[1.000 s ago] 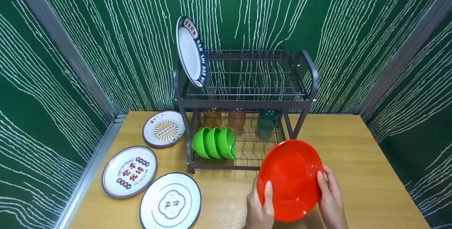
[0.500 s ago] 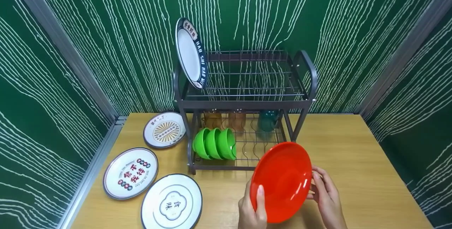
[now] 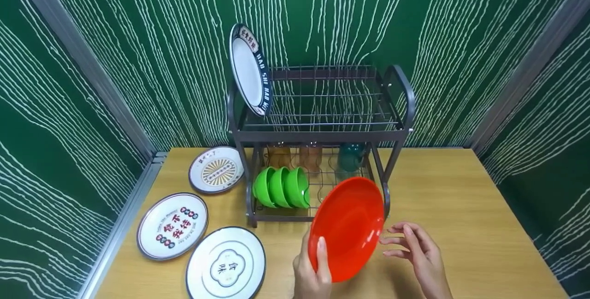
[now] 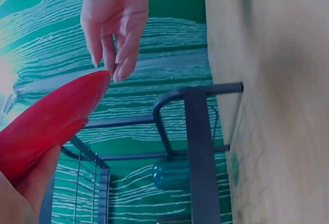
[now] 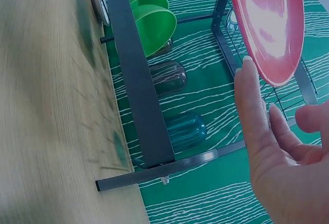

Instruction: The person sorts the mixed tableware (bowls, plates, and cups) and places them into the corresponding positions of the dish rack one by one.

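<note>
A glossy red plate is held tilted in front of the rack's lower right part. My left hand grips its left rim, thumb on the inner face and fingers behind. Off the plate's right edge, my right hand has loosely bent fingers and holds nothing. In the left wrist view the red plate shows side-on, with the right hand just beyond its far rim. The right wrist view has the right hand's fingertips near the lower edge of the red plate.
A two-tier dark dish rack carries an upright white plate on top. Below stand several green bowls, two amber glasses and a teal glass. Three patterned plates lie on the wooden table at left.
My right hand has let go of the red plate and moved slightly away from its rim. My left hand has carried the plate left and turned it more edge-on.
</note>
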